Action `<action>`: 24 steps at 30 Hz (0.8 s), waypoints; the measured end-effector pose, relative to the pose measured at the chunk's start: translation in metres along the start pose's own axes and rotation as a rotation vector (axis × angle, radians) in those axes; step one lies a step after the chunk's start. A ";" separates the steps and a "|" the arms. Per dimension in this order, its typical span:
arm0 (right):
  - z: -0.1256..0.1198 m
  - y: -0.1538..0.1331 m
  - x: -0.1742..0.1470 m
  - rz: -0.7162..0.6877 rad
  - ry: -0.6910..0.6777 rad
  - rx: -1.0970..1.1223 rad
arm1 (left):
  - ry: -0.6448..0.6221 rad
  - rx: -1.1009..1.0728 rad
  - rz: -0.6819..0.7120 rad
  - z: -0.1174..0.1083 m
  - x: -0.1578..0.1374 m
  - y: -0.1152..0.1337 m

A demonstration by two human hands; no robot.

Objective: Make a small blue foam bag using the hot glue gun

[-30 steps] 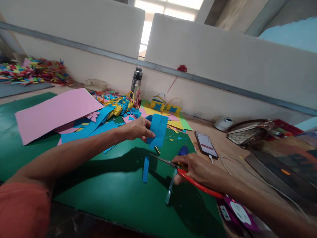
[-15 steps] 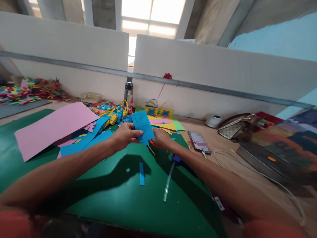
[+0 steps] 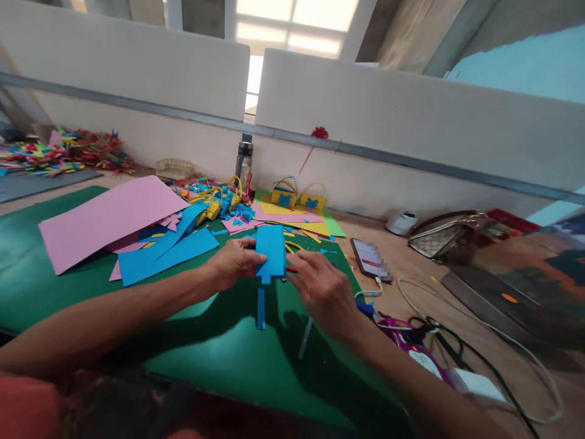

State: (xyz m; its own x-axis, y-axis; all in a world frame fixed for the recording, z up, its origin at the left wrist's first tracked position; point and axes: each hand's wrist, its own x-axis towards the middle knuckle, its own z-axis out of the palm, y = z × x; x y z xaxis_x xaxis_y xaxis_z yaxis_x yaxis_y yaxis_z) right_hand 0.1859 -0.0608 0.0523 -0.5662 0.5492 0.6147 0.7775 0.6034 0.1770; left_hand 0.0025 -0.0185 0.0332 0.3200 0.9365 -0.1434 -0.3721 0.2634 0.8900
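My left hand (image 3: 236, 263) pinches a folded blue foam or paper piece (image 3: 270, 247), thumb in front and fingers behind. The piece is upright, with a short narrow tab at its lower edge. Close to its right edge is my right hand (image 3: 320, 286), fingers curled inward. A bit of red (image 3: 290, 268) shows at those fingertips; what it belongs to is hidden. Behind them a yellow curved strip (image 3: 295, 246) is partly visible. Below the piece, a loose blue strip (image 3: 261, 309) lies on the green mat (image 3: 214, 347). A clear glue stick (image 3: 305, 338) projects near my right wrist.
Pink sheet (image 3: 114, 216) and blue sheets (image 3: 169, 259) lie left. Behind are a pile of blue and yellow pieces (image 3: 219, 201), a bottle (image 3: 244, 160) and small yellow bags (image 3: 284, 198). Right are a phone (image 3: 370, 259), cables, a purple power strip (image 3: 411, 347) and a handbag (image 3: 443, 238).
My right hand has moved right and toward me, its fingers now more visible. The blue piece has turned more upright and sits slightly lower. The view has shifted a little.
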 end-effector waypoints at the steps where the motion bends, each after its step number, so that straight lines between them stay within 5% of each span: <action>1: -0.001 -0.004 -0.007 -0.067 0.062 -0.006 | 0.009 0.002 0.005 0.002 -0.001 -0.002; 24: 0.004 -0.013 -0.024 -0.304 0.154 -0.168 | 0.097 0.063 0.076 0.028 -0.019 -0.013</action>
State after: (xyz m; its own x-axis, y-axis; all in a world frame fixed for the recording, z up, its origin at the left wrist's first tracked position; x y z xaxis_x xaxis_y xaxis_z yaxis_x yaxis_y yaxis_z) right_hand 0.1886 -0.0792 0.0323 -0.7403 0.2583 0.6207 0.6214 0.6152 0.4852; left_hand 0.0260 -0.0465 0.0368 0.2058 0.9720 -0.1133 -0.3352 0.1788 0.9250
